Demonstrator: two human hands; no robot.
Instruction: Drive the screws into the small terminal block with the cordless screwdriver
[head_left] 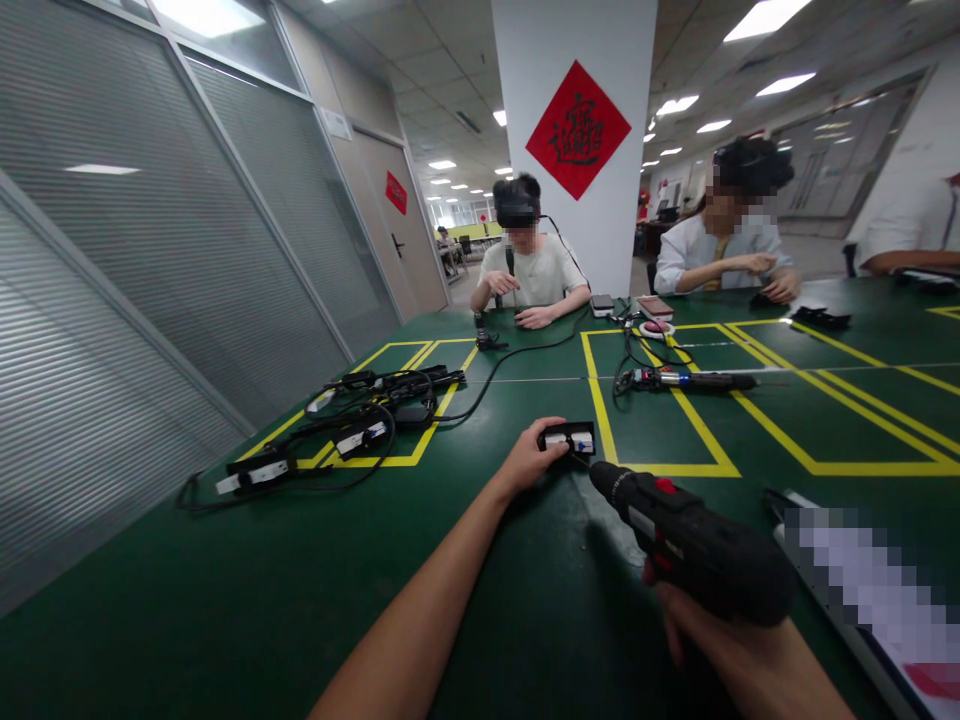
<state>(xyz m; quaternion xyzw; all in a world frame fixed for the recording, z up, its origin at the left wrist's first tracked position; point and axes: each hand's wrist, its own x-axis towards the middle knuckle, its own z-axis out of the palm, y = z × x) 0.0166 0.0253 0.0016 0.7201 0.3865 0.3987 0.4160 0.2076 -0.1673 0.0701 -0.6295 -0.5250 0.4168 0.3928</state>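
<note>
My right hand point(697, 610) is closed round the grip of a black and red cordless drill point(690, 535). The drill points away from me and to the left, its bit reaching a small black housing point(587, 432) with white and blue parts inside. My left hand point(529, 458) grips that housing at its left end, with the thumb on the near side and the fingers over the top. The housing sits on the green table. Whether the bit's tip touches a screw is too small to tell.
Black corded power strips point(364, 432) lie in a tangle to the left. An electric screwdriver point(690, 381) with its cable lies at right, inside yellow tape lines point(660, 468). A blurred flat object point(870, 590) is at near right. Two people point(551, 265) work across the table point(247, 590).
</note>
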